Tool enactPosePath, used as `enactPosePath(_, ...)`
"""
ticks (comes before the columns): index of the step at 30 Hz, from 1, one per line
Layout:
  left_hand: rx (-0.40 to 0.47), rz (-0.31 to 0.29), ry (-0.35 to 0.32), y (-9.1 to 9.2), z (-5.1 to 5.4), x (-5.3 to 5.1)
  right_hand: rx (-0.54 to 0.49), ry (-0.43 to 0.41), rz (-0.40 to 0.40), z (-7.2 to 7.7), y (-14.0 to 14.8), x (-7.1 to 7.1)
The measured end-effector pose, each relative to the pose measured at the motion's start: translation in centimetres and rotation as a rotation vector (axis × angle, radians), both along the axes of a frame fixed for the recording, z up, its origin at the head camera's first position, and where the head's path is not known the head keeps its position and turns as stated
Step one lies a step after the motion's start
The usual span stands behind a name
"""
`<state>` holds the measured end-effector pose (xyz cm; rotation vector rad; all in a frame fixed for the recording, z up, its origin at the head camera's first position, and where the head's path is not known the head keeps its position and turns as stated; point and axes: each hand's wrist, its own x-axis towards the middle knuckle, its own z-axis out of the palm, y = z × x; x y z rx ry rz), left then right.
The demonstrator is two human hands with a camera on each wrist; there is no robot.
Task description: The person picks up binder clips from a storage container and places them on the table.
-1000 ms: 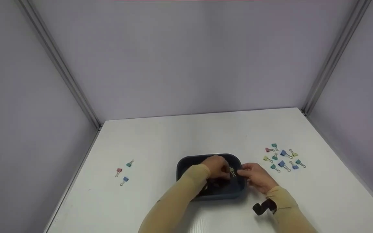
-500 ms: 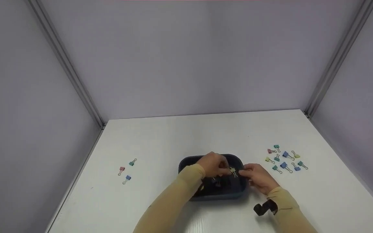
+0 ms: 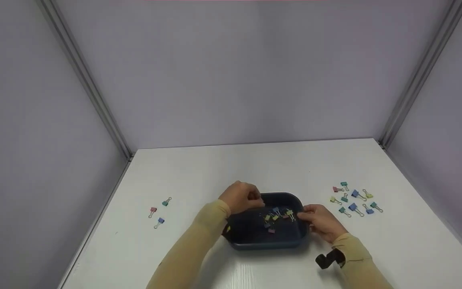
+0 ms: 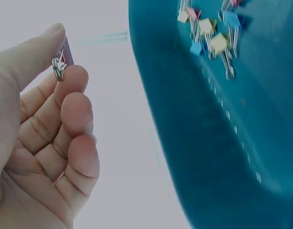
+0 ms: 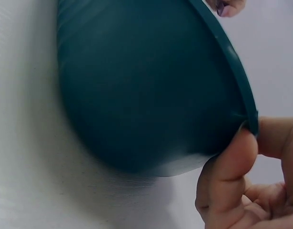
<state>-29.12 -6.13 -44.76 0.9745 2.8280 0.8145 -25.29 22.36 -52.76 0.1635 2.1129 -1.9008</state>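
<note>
Left hand (image 3: 241, 197) leftward; probable clip (image 4: 68, 53) half-hidden

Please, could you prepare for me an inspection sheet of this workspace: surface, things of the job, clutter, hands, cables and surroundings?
Surface: white table, with the dark blue-green tray on it.
Job's things: mixed-colour binder clips inside the tray; red clip, green clip and blue clip left of it; a larger loose clip group right of it.
Clutter: nothing seen.
Left hand: pinches one clip near the tray's far left corner; its exact colour is unclear.
Right hand: pinches the tray's right rim; black device at the wrist.
Cables: nothing seen.
Surroundings: pale wall panels, metal corner posts.
</note>
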Motion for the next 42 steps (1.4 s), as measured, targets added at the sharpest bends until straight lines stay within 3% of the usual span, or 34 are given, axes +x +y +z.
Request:
enactPosePath(7, 0.052, 0.128, -0.020, -3.8, 0.7, 0.5, 0.010, -0.004, -0.017, -0.2, 0.0, 0.0)
enactPosePath(13, 0.098, 0.190, -0.013, -7.3, 0.5, 0.9, 0.016, -0.004, -0.017, -0.2, 0.0, -0.1)
enactPosePath(25, 0.141, 0.365, -0.018, -14.9, -1.7, 2.2, 0.020, -0.006, -0.024, -0.4, 0.0, -0.2)
enactPosePath(35, 0.180, 0.563, -0.036, -22.7, -4.2, 4.0, 0.018, -0.018, -0.022, -0.2, 0.0, -0.2)
enactPosePath(42, 0.157, 0.713, -0.061, -26.7, -6.1, 5.5, 0.032, -0.015, -0.010, -0.4, 0.0, -0.1)
